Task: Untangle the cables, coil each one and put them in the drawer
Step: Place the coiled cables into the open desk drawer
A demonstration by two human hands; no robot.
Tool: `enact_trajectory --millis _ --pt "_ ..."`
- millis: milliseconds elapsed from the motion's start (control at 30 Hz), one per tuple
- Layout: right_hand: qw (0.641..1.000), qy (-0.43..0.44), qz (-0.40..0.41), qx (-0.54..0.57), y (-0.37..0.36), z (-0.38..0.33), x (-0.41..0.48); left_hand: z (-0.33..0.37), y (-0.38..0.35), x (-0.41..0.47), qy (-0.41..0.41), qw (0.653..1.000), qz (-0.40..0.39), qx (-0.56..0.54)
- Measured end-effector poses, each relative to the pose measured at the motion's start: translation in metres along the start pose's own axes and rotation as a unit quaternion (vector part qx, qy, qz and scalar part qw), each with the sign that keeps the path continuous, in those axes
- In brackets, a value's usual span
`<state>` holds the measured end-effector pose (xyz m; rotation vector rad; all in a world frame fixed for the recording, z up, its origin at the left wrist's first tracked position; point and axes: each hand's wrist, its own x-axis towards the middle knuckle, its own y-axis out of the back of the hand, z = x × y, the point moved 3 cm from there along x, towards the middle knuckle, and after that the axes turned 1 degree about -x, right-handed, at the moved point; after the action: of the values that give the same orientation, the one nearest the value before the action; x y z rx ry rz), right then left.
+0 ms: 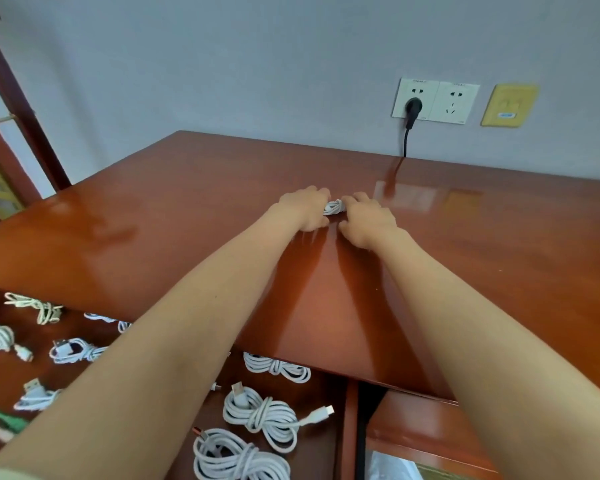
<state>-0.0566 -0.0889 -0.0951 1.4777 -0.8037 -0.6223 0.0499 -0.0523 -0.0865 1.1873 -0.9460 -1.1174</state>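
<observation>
Down at the left the open drawer [323, 452] already holds a good many coiled cables [260, 419], each with a plug end poking free. My worry is that a new coil dropped in carelessly could hook one of those ends and tangle the lot again. Up on the desk top [187, 209] the left hand [303, 209] has its fingers curled over one end of a small white cable bundle [334, 207]. The right hand [366, 220] closes on the other end, and the fingertips of both are mostly hidden under the knuckles. Only a short stretch of the bundle shows between the two hands, lying on or just above the wood. If either grip slackens before the last turn is tucked in, I'd expect the springy loops to pop open. The polished surface would let them slide rather than hold them. Off to the right a black plug [413, 107] sits in the wall socket [435, 102], well apart from the hands, so it looks like no hazard. As for the stuff itself, the drawer's cables are smooth, rounded white cord wound into figure-eight hanks and cinched at the waist. The desk is glossy reddish-brown wood, flat and hard, throwing back reflections. The bundle in hand is tight, short and ridged with parallel strands.
</observation>
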Motion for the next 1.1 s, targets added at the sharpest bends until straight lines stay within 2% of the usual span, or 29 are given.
enact_trajectory --millis 333,567,833,1100 --pt "1.0 -0.018 0.023 -0.006 0.004 0.003 0.011 -0.002 0.001 0.011 0.002 1.0 0.009 -0.003" --pt "0.997 -0.019 0.018 0.075 0.006 0.001 0.009 -0.016 0.01 -0.003 0.002 0.996 -0.058 -0.07" --pt "0.991 0.018 -0.04 0.129 0.009 -0.045 -0.026 -0.044 0.024 -0.058 -0.005 0.992 -0.11 -0.064" --pt "0.98 0.085 -0.129 0.129 0.019 -0.104 -0.083 -0.064 0.029 -0.145 -0.005 0.992 -0.12 -0.022"
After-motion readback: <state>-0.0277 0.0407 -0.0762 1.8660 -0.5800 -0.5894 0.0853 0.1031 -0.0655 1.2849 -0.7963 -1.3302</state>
